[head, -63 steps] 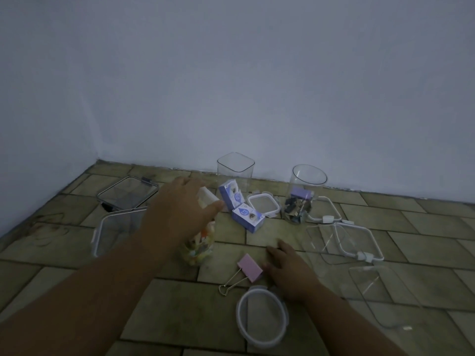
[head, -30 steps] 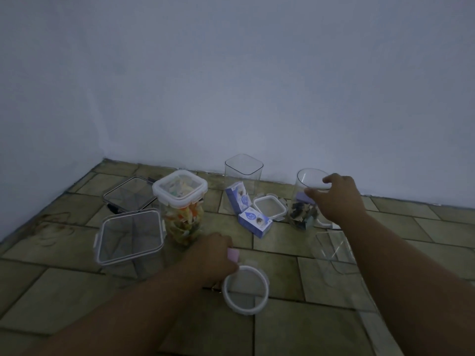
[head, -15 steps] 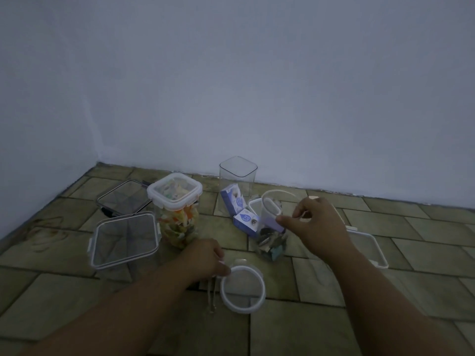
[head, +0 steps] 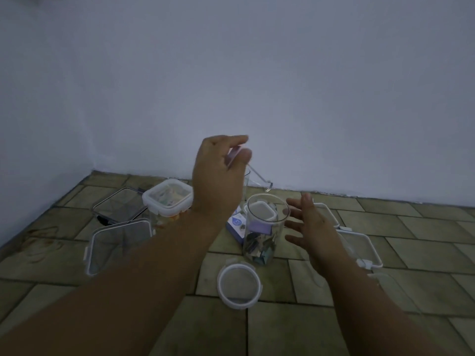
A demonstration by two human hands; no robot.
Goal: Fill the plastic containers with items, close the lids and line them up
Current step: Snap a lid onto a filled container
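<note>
Pinching the pink binder clip (head: 233, 154) in its fingertips, the left hand (head: 218, 181) hangs up-left of the round jar (head: 263, 237) (upright, mouth open); wire handles (head: 259, 178) slant down-right toward its rim; right hand (head: 313, 227), fingers spread, holding nothing, just beside; round lid (head: 239, 285) apart in front.

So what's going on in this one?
A person is filling containers on a tiled floor. The left hand pinches a binder clip in the air above the open jar, which holds small items. The right hand is open beside the jar. A round lid lies in front. A filled square container at the left is lidded.
</note>
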